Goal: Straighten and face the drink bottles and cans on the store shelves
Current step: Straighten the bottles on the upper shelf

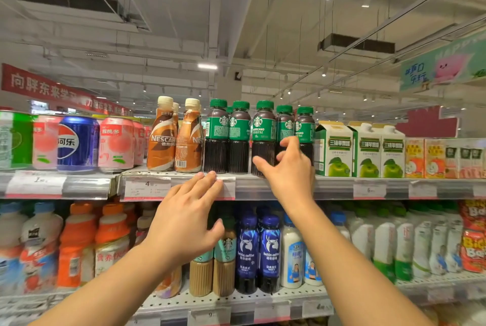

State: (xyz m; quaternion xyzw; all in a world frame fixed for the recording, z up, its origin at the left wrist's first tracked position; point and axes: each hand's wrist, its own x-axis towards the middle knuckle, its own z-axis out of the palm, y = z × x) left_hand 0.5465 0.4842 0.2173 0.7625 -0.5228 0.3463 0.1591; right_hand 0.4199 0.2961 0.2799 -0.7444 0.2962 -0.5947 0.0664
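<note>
Several green-capped Starbucks Americano bottles stand in a row on the top shelf. My right hand reaches up to them. Its fingers curl round the front of the fourth bottle, which stands slightly further back than its neighbours, and the thumb stretches left across the foot of the third. My left hand is lower, with straight, spread fingers whose tips touch the price rail below the first dark bottle. It holds nothing. Two orange Nescafé bottles stand left of the row.
Pepsi and peach drink cans fill the top shelf's left part, and apple vinegar cartons its right. The shelf below holds orange bottles, blue Luckin coffee bottles and white milk bottles. My forearms cross in front of that lower shelf.
</note>
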